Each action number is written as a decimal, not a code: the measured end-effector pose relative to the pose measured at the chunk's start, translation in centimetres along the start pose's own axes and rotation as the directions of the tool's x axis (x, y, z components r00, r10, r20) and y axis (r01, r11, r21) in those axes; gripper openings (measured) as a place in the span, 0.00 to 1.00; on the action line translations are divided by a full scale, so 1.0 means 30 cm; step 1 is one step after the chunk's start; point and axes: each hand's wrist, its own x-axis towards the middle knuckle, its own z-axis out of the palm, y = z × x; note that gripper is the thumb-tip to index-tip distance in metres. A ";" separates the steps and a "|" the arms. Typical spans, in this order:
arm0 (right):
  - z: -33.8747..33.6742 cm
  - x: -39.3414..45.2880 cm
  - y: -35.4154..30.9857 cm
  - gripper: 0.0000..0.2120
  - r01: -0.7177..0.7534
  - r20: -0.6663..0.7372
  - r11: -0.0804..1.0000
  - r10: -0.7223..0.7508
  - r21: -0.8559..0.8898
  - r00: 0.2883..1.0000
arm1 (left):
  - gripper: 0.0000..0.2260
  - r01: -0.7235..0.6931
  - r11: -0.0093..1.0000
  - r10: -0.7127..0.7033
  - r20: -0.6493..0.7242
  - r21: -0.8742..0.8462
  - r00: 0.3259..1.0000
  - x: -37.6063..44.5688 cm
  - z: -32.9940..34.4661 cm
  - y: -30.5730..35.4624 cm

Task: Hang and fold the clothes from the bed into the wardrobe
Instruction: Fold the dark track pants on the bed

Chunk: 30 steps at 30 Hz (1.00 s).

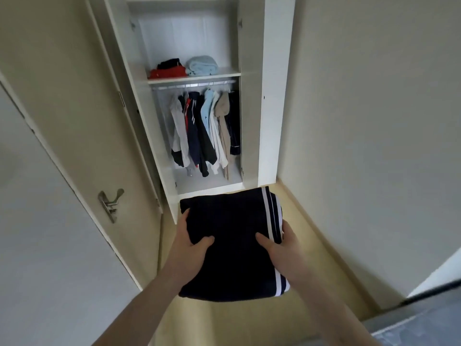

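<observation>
Folded dark navy garment [232,243] with white side stripes, probably track trousers, carried flat in mid-air in front of the open wardrobe [277,96], above the floor and below shelf height. Held from both sides: left hand [190,239] on the left edge, thumb pressed on top and fingers tucked underneath; right hand [282,243] on the striped right edge, same pinch, thumb over and fingers hidden below. Looks soft and light, likely to sag or unfold if gripped at one edge only, so best supported from beneath at both sides, palms under the stack. Fabric seems smooth, perhaps a little slippery between layers. Long axis runs away from the body toward the wardrobe, stripes along it, far end pointing at the hanging rail [194,85] and the clothes [207,131] on it. Shelf [194,77] above already carrying a red and black folded pile [169,69] and a pale blue folded towel [202,66]; probable place for this piece, needing a lift upward.
</observation>
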 end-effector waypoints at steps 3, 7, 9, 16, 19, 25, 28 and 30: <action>0.026 0.196 -0.109 0.18 0.024 0.063 0.999 -0.027 0.042 0.998 | 0.36 -0.032 0.999 0.031 -0.052 -0.006 0.998 0.187 -0.021 0.072; 0.076 0.424 -0.234 0.22 0.029 0.120 0.998 -0.036 0.054 0.992 | 0.37 -0.062 0.998 0.062 -0.095 0.000 0.994 0.409 -0.055 0.145; 0.104 0.547 -0.297 0.22 0.024 0.142 0.999 -0.030 0.046 0.989 | 0.37 -0.058 0.998 0.057 -0.094 -0.002 0.994 0.537 -0.073 0.179; 0.247 1.045 -0.492 0.25 0.072 0.128 0.997 -0.074 0.018 0.989 | 0.38 -0.110 0.994 0.109 -0.064 -0.002 0.992 1.088 -0.149 0.298; 0.323 1.260 -0.563 0.25 0.098 0.105 0.995 -0.100 0.018 0.989 | 0.37 -0.129 0.992 0.129 -0.053 -0.008 0.990 1.325 -0.188 0.334; 0.435 1.616 -0.697 0.26 0.143 0.061 0.989 -0.145 0.037 0.987 | 0.39 -0.161 0.986 0.160 -0.026 -0.036 0.987 1.751 -0.245 0.398; 0.465 1.768 -0.747 0.25 0.137 0.049 0.989 -0.139 0.047 0.989 | 0.39 -0.169 0.985 0.169 -0.005 -0.025 0.986 1.932 -0.253 0.434; 0.475 1.872 -0.779 0.25 0.135 0.047 0.990 -0.137 0.051 0.989 | 0.39 -0.177 0.984 0.177 0.014 -0.021 0.984 2.053 -0.251 0.456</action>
